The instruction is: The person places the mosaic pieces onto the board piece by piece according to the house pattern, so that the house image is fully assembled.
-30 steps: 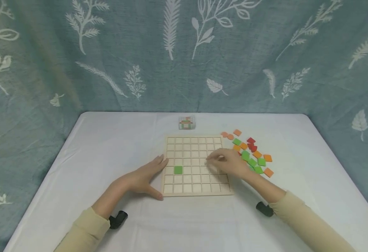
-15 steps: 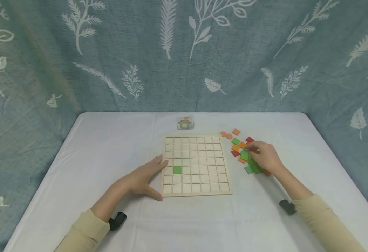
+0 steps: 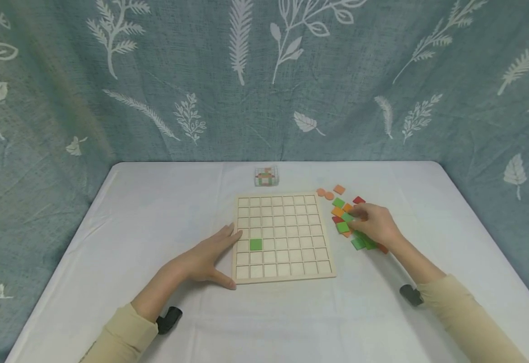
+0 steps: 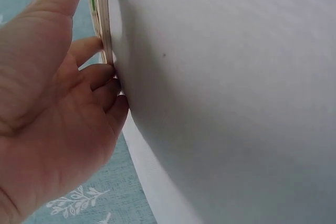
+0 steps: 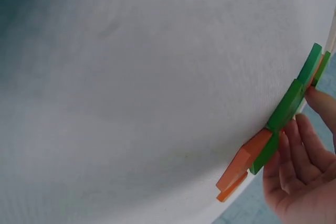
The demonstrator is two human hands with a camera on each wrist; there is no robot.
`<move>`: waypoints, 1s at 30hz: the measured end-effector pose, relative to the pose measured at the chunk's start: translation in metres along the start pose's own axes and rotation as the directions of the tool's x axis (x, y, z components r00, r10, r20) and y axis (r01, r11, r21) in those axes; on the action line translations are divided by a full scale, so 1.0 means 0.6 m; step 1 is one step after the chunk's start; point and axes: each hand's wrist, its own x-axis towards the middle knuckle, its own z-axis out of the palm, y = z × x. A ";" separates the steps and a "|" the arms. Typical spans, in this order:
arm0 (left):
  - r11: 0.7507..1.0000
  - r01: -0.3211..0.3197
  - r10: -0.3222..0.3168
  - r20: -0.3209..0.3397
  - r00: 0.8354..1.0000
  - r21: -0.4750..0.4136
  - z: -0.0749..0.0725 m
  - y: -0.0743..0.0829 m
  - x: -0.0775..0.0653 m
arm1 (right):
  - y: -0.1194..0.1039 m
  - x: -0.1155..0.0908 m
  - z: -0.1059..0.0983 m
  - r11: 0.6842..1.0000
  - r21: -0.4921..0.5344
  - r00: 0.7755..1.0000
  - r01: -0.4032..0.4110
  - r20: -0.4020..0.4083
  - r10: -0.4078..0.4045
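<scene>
A light wooden grid board (image 3: 284, 278) lies flat on the white table, with one green square tile (image 3: 256, 244) in a cell toward its left side. My left hand (image 3: 205, 256) rests along the board's left edge, thumb and fingers spread, fingertips over the rim. To the board's right, my right hand (image 3: 377, 224) is at the pile of loose tiles, thumb and index finger apart. Its thumb tip is right at a green tile (image 3: 342, 227) on the pile's left side. In the right wrist view the thumb reaches green tiles (image 5: 286, 104), beside orange tiles (image 5: 244, 160). The hand hides part of the pile.
A small clear case (image 3: 266, 176) with a coloured pattern stands behind the board. Orange round pieces (image 3: 329, 196), an orange tile (image 3: 339, 189) and a red tile (image 3: 358, 200) lie at the pile's far side. A patterned blue-green curtain (image 3: 192, 75) hangs behind the table.
My right hand has moved right from over the board to the tile pile. A green tile there has shifted slightly left and nearer. The left hand stays at the board's edge.
</scene>
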 end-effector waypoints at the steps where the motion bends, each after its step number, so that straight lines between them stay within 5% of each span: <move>1: 1.000 -0.001 0.001 0.001 1.000 -0.006 0.000 -0.001 0.000 | -0.001 0.001 0.002 1.000 0.000 1.000 0.001 -0.002 -0.001; 15: 0.999 -0.009 0.011 0.025 1.000 -0.053 0.002 -0.013 0.002 | -0.032 -0.008 0.014 0.993 0.110 0.996 0.032 -0.091 -0.022; 23: 0.999 -0.010 0.011 0.030 0.999 -0.046 0.001 -0.015 0.005 | -0.106 -0.017 0.056 0.975 0.195 0.994 0.103 -0.001 -0.105; 30: 0.999 -0.015 0.017 0.031 0.999 -0.041 0.000 -0.015 0.004 | -0.169 -0.025 0.101 0.944 0.256 0.960 0.210 0.129 -0.249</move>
